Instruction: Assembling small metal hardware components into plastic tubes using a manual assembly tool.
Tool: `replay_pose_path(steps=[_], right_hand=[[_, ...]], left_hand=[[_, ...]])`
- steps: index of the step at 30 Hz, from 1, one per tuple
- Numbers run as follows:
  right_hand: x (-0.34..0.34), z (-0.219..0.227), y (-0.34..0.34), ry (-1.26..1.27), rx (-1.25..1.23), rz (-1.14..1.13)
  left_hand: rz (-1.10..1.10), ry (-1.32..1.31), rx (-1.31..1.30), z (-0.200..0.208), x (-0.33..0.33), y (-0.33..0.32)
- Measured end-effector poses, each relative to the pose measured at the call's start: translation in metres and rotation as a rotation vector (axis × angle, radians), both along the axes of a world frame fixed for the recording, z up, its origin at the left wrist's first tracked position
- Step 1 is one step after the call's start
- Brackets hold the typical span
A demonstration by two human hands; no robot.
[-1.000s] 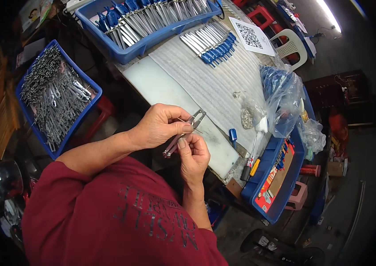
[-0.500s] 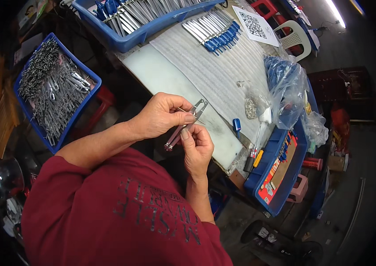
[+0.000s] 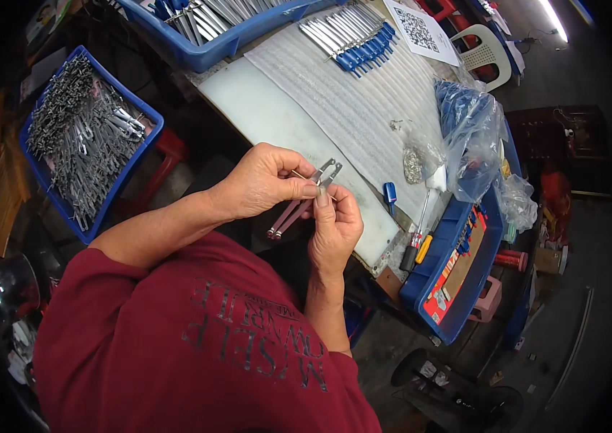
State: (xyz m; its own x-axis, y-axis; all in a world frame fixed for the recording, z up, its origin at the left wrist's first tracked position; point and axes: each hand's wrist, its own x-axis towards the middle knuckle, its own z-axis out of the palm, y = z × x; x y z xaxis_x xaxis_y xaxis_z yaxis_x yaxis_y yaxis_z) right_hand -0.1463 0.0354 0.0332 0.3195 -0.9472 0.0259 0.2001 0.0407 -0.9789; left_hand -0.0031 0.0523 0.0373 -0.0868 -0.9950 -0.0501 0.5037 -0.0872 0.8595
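Just off the near edge of the table, both my hands hold a slim two-armed metal part [image 3: 332,174]. Its flat arms have holes at the far ends, and its lower ends stick out below my fingers. My left hand [image 3: 266,182] is closed, pinching the part from the left between thumb and fingers. A thin pin-like piece [image 3: 297,174] shows at its fingertips; how it sits in the part is hidden. From below right, my right hand [image 3: 335,229] grips the arms, thumb pressed on top. The fingers cover the middle of the part.
A blue tray [image 3: 155,115] of similar metal parts stands left. On the table are blue-handled tools [image 3: 363,58], a bag of small metal pieces [image 3: 414,162], a screwdriver [image 3: 411,254], a yellow-handled tool [image 3: 423,249] and a blue cap-like piece [image 3: 390,193]. Another blue tray [image 3: 212,54] stands at the back.
My right hand has shifted up and right along the metal part, its thumb now nearer the holed ends. My left hand keeps its pinch. The view has shifted slightly.
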Motion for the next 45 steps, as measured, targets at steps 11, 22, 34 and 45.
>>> replay_pose_path(steps=[11, 22, 34, 45], right_hand=[[-0.001, -0.004, 0.001, 0.035, -0.016, -0.025], [-0.002, -0.004, 0.001, -0.003, 0.002, -0.004], [-0.002, -0.007, 0.001, -0.002, 0.012, -0.002], [-0.002, -0.002, 0.004, 0.064, -0.048, 0.021]], left_hand=[[0.028, -0.133, 0.062, 0.002, 0.0, 0.004], [0.013, -0.171, 0.044, -0.003, 0.002, 0.005], [0.056, -0.113, 0.06, -0.006, -0.001, 0.006], [0.093, -0.245, -0.011, -0.009, -0.002, 0.009]])
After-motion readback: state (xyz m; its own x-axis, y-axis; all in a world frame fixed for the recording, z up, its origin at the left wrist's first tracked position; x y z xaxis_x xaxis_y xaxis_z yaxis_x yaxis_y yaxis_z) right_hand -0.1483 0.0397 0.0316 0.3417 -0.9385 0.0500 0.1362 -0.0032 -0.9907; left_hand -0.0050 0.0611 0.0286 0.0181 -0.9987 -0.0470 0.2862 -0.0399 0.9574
